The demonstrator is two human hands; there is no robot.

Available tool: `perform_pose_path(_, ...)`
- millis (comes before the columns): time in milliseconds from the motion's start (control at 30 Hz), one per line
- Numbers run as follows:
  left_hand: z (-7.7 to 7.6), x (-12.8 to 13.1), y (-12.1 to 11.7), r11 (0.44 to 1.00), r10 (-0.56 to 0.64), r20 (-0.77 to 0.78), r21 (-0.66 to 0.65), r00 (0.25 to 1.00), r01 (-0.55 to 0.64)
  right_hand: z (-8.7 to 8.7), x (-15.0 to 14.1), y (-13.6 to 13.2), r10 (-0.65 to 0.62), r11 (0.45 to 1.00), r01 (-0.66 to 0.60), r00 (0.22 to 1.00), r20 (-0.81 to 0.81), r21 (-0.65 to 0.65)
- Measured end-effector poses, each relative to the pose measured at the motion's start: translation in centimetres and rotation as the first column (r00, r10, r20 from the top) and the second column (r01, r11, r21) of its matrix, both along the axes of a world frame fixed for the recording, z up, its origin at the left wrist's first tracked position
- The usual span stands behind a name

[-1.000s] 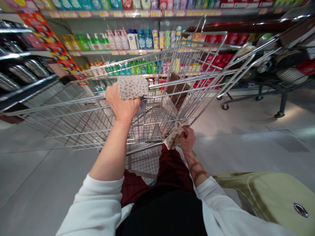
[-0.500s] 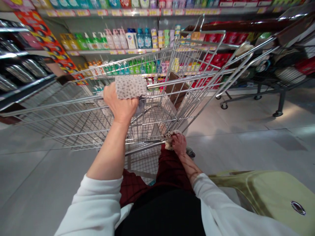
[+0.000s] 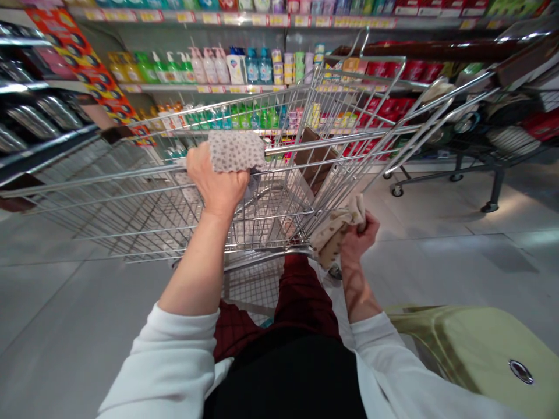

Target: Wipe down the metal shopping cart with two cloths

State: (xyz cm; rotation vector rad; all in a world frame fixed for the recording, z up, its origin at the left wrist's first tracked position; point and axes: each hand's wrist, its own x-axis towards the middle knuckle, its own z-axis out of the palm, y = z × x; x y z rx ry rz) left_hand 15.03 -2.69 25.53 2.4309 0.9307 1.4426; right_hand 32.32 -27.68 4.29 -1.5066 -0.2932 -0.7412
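A wire shopping cart [image 3: 144, 218] stands side-on before me. On its top rail my left hand [image 3: 218, 180] is closed round a grey dotted cloth [image 3: 236, 151], which is draped over the bar. My right hand [image 3: 357, 235] grips a beige spotted cloth [image 3: 334, 230] beside the cart's lower right corner. Part of that cloth hangs against the wires and the lower frame tube [image 3: 257, 258]. A brown panel [image 3: 314, 160] sits inside the basket's right end. My fingertips on both hands are partly hidden.
Shelves of pump bottles [image 3: 209, 67] line the back. A pale green plastic stool [image 3: 484, 343] stands at my right. Another loaded cart [image 3: 493, 169] is at the far right. Dark packages [image 3: 39, 119] fill a rack on the left.
My right hand has moved up and to the right from the cart's lower corner, carrying the beige cloth, which now shows more fully. My left hand stays on the rail.
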Motion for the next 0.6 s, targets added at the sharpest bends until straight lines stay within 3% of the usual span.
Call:
perform_pose_path(100, -0.3, 0.0, 0.3, 0.999, -0.016, 0.029, 0.039, 0.999, 0.015, 2.1, 0.3, 1.1, 0.101, 0.993, -0.098, 0.994, -0.037, 0.067)
perform_pose_path(233, -0.5, 0.0, 0.5, 0.996, 0.020, -0.008, 0.083, 1.000, -0.019, 3.0, 1.7, 1.2, 0.028, 0.964, -0.003, 0.995, -0.093, 0.265)
perform_pose_path(333, -0.2, 0.0, 0.2, 0.995, 0.042, -0.033, 0.093, 0.999, -0.039, 4.0, 2.5, 0.7, 0.186, 0.913, -0.160, 0.982, -0.032, 0.376)
perform_pose_path(400, -0.1, 0.1, 0.0, 0.994, 0.062, -0.042, 0.088, 0.997, -0.058, 4.5, 2.2, 1.1, 0.312, 0.898, -0.285, 0.950, -0.028, 0.335)
perform_pose_path(467, 0.0, 0.2, -0.2, 0.995, 0.082, -0.047, 0.065, 0.996, -0.079, 4.4, 1.6, 2.2, 0.361, 0.900, -0.329, 0.930, -0.066, 0.284)
perform_pose_path(600, -0.2, 0.2, -0.1, 0.999, 0.037, -0.009, -0.011, 0.999, -0.037, 2.0, 1.3, 4.7, 0.261, 0.949, -0.224, 0.953, -0.155, 0.222)
